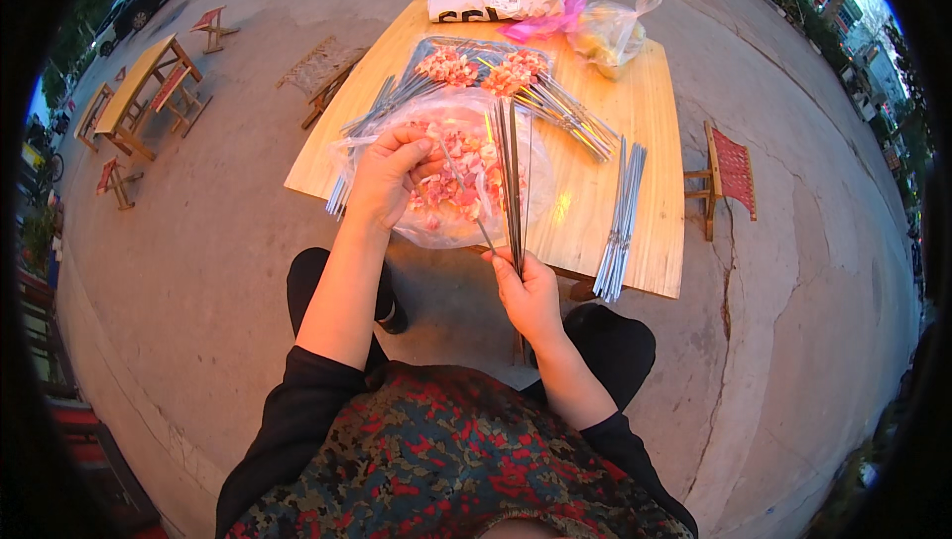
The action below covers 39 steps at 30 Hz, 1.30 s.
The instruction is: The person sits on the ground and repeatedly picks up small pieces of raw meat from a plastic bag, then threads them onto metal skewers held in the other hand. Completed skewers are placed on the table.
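My left hand [394,174] is above a clear plastic bag [416,232] of diced pink and pale raw meat [465,167]. Its thumb and curled fingers pinch at the upper end of a single metal skewer [462,186]; whether meat sits between them is hidden. That skewer slants down to my right hand [528,290] at the table's near edge. The right hand also grips a bundle of bare flat metal skewers [511,182], pointing away from me. Beyond the bag, a tray [439,43] carries skewers loaded with meat [513,72], their bare ends fanning towards both sides.
On the wooden table [573,230], a pile of metal skewers [623,219] lies at right. A printed package [494,3], a pink plastic bag [547,18] and a knotted clear bag [610,29] are at the far edge. Folding stools [732,174] stand beside the table.
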Available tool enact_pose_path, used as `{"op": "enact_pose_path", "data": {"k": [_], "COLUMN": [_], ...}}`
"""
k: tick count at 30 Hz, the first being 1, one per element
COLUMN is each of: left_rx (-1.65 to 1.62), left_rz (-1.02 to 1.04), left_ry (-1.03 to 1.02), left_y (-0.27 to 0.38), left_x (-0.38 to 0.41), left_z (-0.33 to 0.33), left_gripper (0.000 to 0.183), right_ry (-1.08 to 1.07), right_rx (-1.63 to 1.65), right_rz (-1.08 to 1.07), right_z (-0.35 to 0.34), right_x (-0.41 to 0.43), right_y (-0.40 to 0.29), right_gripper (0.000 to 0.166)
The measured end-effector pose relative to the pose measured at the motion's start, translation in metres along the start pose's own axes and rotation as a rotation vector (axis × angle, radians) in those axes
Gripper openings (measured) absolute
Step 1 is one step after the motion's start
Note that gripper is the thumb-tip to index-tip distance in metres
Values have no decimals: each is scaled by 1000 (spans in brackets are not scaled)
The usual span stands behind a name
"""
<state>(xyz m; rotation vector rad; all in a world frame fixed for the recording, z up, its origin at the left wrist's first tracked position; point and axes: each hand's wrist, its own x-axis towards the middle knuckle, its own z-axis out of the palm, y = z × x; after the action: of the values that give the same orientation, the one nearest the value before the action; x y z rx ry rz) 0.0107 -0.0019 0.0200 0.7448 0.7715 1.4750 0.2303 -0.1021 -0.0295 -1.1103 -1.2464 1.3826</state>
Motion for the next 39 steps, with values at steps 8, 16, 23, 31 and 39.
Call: {"op": "enact_pose_path", "data": {"k": [8, 16, 23, 31, 39], "left_rx": [-163, -201, -178, -167, -349], "left_rz": [118, 90, 187, 246, 199], "left_ry": [203, 201, 202, 188, 266], "left_y": [-1, -13, -17, -29, -36], "left_x": [13, 1, -2, -3, 4], "left_z": [-10, 11, 16, 16, 27], "left_gripper": [5, 8, 7, 7, 13], "right_ry": [-19, 6, 25, 47, 130], "right_rx": [-131, -244, -292, -253, -196], "right_rz": [-3, -111, -103, -89, -158], "right_z": [1, 1, 1, 5, 27], "right_x": [-2, 0, -3, -3, -4], "right_y": [-2, -3, -8, -1, 8], "right_gripper": [17, 19, 19, 17, 16]}}
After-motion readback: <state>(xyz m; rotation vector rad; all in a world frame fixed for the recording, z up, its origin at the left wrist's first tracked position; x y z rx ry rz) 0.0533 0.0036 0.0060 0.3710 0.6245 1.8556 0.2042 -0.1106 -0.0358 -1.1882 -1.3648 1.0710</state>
